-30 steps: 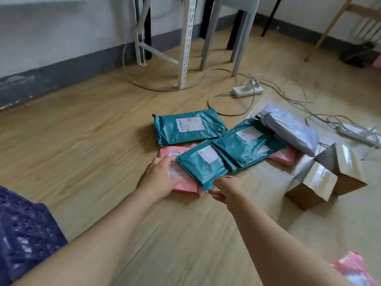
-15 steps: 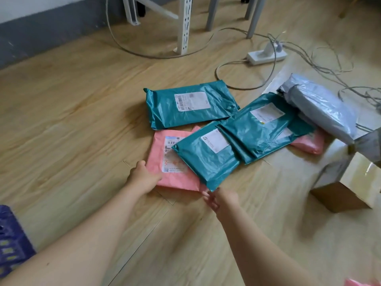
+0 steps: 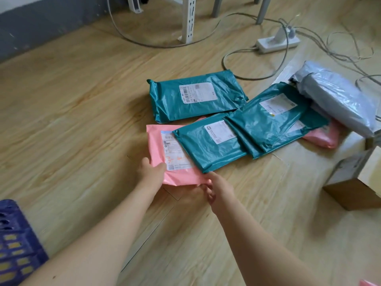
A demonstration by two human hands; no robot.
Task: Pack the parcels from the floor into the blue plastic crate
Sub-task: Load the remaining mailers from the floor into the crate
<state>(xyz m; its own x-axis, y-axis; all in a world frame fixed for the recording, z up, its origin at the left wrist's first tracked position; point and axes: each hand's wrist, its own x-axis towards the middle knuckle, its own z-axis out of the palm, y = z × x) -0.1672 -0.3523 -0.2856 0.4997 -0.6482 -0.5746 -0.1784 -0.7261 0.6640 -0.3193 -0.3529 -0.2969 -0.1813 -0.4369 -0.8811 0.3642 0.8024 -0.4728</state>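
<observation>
The pink parcel (image 3: 155, 141) is lying on the wooden floor (image 3: 72, 120) in front of the person, with its near edge appearing to sit a little off the boards. The left hand (image 3: 151, 174) is gripping its near left corner, thumb pressing on top beside the white label and fingers hidden underneath. The right hand (image 3: 219, 187) is holding the near right corner, its fingers curling in under the edge. A teal parcel (image 3: 206, 149) is lying across the right half of the pink one, its corner reaching almost to the right hand.

A second teal parcel (image 3: 274, 122) is overlapping the first on its right side, and a third teal parcel (image 3: 195, 96) is resting just beyond the pink one, by itself. Another pink parcel (image 3: 323, 137) is peeking out from under the second teal one, and a grey parcel (image 3: 338, 98) is sitting at the far right, touching that pile. A cardboard box (image 3: 358, 182) is standing near the right edge.

The blue crate (image 3: 14, 244) is showing only a corner at the lower left, well apart from the parcels. Beyond them a white power strip (image 3: 276, 43) is lying among loose cables, beside a white metal leg (image 3: 188, 19).
</observation>
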